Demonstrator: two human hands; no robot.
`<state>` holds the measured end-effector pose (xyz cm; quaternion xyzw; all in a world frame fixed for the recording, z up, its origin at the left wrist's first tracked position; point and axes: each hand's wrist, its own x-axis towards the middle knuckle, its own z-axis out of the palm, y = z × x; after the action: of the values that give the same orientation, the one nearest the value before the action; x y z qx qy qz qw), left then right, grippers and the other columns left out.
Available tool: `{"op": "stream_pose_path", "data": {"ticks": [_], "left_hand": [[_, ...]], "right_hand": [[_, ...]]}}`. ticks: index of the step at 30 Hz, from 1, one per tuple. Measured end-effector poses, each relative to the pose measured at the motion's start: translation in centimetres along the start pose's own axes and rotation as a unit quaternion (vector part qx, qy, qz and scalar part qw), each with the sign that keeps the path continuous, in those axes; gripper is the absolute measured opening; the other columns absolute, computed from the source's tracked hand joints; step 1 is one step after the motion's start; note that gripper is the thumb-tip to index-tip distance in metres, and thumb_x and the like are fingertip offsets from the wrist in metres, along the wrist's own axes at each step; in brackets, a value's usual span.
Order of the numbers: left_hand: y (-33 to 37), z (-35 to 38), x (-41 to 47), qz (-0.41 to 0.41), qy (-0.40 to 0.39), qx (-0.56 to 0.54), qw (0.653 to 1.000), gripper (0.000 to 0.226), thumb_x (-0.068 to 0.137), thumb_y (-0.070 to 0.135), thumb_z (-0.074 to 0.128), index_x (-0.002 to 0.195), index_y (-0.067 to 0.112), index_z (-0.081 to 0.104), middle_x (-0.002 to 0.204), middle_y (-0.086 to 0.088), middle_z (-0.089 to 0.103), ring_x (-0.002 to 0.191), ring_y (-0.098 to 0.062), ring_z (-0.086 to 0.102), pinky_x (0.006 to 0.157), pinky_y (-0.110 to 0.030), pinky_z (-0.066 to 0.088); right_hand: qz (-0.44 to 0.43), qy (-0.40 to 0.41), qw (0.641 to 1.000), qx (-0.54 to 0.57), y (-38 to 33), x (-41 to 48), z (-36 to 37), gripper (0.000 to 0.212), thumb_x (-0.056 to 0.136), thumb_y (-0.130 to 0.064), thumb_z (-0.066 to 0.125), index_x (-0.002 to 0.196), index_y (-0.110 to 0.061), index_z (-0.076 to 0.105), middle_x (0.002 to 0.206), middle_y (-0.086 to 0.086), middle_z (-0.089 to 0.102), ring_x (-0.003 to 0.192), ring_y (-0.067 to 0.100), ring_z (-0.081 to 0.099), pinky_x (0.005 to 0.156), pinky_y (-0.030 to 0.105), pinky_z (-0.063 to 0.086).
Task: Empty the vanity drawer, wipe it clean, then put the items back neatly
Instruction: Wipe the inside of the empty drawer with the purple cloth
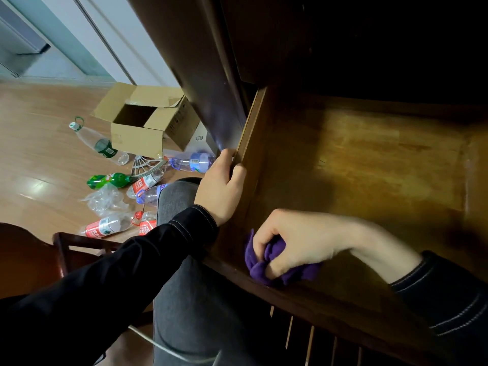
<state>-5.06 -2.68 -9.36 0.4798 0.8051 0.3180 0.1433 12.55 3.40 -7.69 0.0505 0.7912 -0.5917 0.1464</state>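
Your right grip (298, 241) is curled round the bunched purple cloth (266, 272), pressing it onto the bottom of the open drawer (369, 159) at its 7 o'clock corner. Your left grip (221, 188) clasps the drawer's 9 o'clock wall over its rim. Beyond it, toward 9 o'clock, plastic bottles (105, 147) litter the floor (39, 159)

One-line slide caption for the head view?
Right hand presses a purple cloth into the drawer corner; left hand grips the side wall.

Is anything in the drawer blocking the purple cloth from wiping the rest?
Nothing visible. The right hand grips the purple cloth in the near left corner of the drawer, and the floor ahead is bare wood. The left hand only holds the side wall.
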Motion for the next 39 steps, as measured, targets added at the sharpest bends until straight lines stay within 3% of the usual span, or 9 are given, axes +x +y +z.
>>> {"op": "stream_pose_path", "data": {"ticks": [5, 10, 15, 19, 21, 26, 32, 35, 39], "left_hand": [[0.1, 0.0, 0.0, -0.004, 0.006, -0.007, 1.000, 0.022, 0.087, 0.034, 0.034, 0.096, 0.019, 0.047, 0.070, 0.007, 0.046, 0.067, -0.012, 0.045, 0.061, -0.032, 0.031], [0.1, -0.1, -0.1, -0.003, 0.005, 0.002, 1.000, 0.027, 0.087, 0.035, 0.034, 0.099, 0.015, 0.048, 0.073, 0.005, 0.048, 0.071, -0.017, 0.045, 0.062, -0.034, 0.031], [0.3, 0.0, -0.1, -0.004, 0.008, -0.004, 1.000, 0.028, 0.087, 0.033, 0.035, 0.099, 0.012, 0.049, 0.072, 0.003, 0.047, 0.071, -0.020, 0.045, 0.064, -0.034, 0.032], [0.3, -0.1, -0.1, -0.009, 0.004, -0.016, 1.000, 0.030, 0.087, 0.032, 0.035, 0.099, 0.009, 0.049, 0.070, 0.001, 0.046, 0.069, -0.021, 0.044, 0.063, -0.035, 0.033], [0.3, -0.1, -0.1, -0.005, 0.003, -0.010, 1.000, 0.029, 0.088, 0.032, 0.035, 0.098, 0.009, 0.049, 0.071, 0.001, 0.046, 0.068, -0.020, 0.044, 0.063, -0.035, 0.033], [0.3, -0.1, -0.1, -0.002, 0.006, -0.017, 1.000, 0.028, 0.088, 0.032, 0.036, 0.096, 0.009, 0.048, 0.070, 0.000, 0.046, 0.068, -0.020, 0.044, 0.064, -0.038, 0.036], [0.0, -0.1, -0.1, 0.001, -0.002, 0.001, 1.000, 0.027, 0.091, 0.035, 0.035, 0.100, 0.014, 0.049, 0.078, 0.001, 0.051, 0.073, -0.018, 0.047, 0.065, -0.033, 0.032], [0.1, -0.1, -0.2, 0.006, 0.002, -0.002, 1.000, 0.025, 0.092, 0.035, 0.036, 0.100, 0.016, 0.049, 0.077, 0.007, 0.049, 0.073, -0.013, 0.044, 0.066, -0.030, 0.029], [0.2, -0.2, -0.2, 0.003, 0.003, -0.001, 1.000, 0.024, 0.093, 0.035, 0.036, 0.097, 0.015, 0.047, 0.073, 0.007, 0.046, 0.068, -0.013, 0.043, 0.064, -0.030, 0.028]], "right_hand": [[-0.037, 0.110, 0.991, 0.070, -0.8, 2.5, 2.1, 0.013, 0.085, -0.013, 0.081, 0.082, -0.021, 0.071, 0.077, -0.007, 0.065, 0.070, 0.002, 0.057, 0.070, 0.024, 0.048], [-0.049, -0.039, 0.998, 0.018, -0.1, 0.1, -0.6, 0.018, 0.082, -0.011, 0.082, 0.082, -0.022, 0.068, 0.075, -0.012, 0.063, 0.070, -0.004, 0.055, 0.068, 0.016, 0.045], [-0.048, 0.078, 0.994, 0.062, -0.5, 2.2, 1.4, 0.009, 0.084, -0.009, 0.081, 0.086, -0.012, 0.073, 0.073, -0.010, 0.062, 0.067, -0.003, 0.054, 0.067, 0.017, 0.046], [-0.024, -0.021, 0.999, 0.028, 0.2, 0.6, -0.3, 0.017, 0.083, -0.014, 0.082, 0.080, -0.023, 0.068, 0.072, -0.012, 0.063, 0.067, 0.002, 0.058, 0.067, 0.035, 0.056], [-0.011, -0.044, 0.999, 0.016, 0.7, -0.1, -0.4, 0.017, 0.082, -0.019, 0.082, 0.078, -0.028, 0.068, 0.073, -0.013, 0.064, 0.068, 0.003, 0.059, 0.067, 0.036, 0.055], [0.000, 0.102, 0.995, 0.007, 0.5, 2.9, 1.9, 0.012, 0.083, -0.012, 0.081, 0.094, -0.015, 0.076, 0.088, -0.004, 0.072, 0.079, 0.009, 0.064, 0.082, 0.029, 0.052], [0.022, -0.052, 0.998, -0.016, 1.2, -0.1, -0.5, 0.019, 0.080, -0.022, 0.083, 0.078, -0.033, 0.067, 0.072, -0.016, 0.065, 0.068, 0.000, 0.059, 0.067, 0.033, 0.055], [0.039, 0.020, 0.999, -0.022, 1.4, 1.3, 1.0, 0.015, 0.082, -0.019, 0.082, 0.087, -0.029, 0.072, 0.072, -0.019, 0.065, 0.068, -0.005, 0.058, 0.067, 0.017, 0.048], [0.063, 0.071, 0.993, -0.063, 1.1, 3.0, 1.8, 0.017, 0.085, -0.021, 0.080, 0.101, -0.019, 0.075, 0.093, -0.004, 0.071, 0.085, 0.011, 0.064, 0.081, 0.031, 0.053]]}}
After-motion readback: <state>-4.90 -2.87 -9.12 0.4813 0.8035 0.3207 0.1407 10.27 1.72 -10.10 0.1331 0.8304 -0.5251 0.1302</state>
